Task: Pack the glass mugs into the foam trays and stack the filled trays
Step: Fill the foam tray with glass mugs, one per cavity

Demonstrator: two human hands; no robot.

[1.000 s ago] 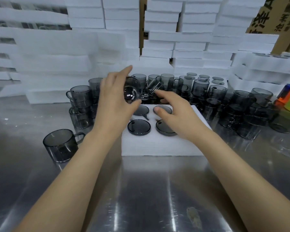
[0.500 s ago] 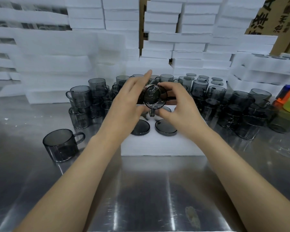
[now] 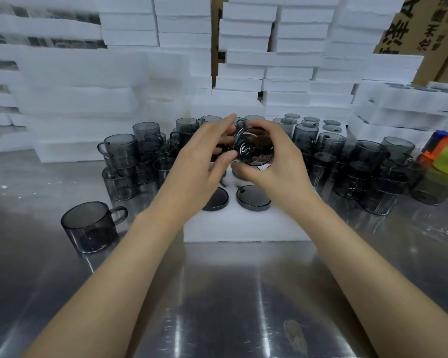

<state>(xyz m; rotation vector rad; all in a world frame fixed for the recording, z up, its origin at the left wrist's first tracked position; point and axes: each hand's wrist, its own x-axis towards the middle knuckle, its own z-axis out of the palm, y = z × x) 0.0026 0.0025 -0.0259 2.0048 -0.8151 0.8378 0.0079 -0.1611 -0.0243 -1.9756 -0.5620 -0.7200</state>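
A smoky grey glass mug (image 3: 254,147) is held tipped on its side above the white foam tray (image 3: 246,228), its round base facing me. My right hand (image 3: 277,164) curls round the mug from the right. My left hand (image 3: 204,156) touches its left side with thumb and fingers. Two mugs sit upside down in the tray's near holes, one (image 3: 216,200) on the left and one (image 3: 254,197) on the right. The tray's far holes are hidden behind my hands.
Several loose grey mugs crowd the steel table behind the tray, on the left (image 3: 122,161) and on the right (image 3: 373,174). One mug (image 3: 91,226) stands alone at the near left. Stacks of foam trays (image 3: 246,73) fill the back. Cardboard boxes (image 3: 419,29) stand at the far right.
My left hand brought a mug from the left pile to the middle above the tray. My right hand rose from the tray and took hold of it; the mug now sits slightly further right.
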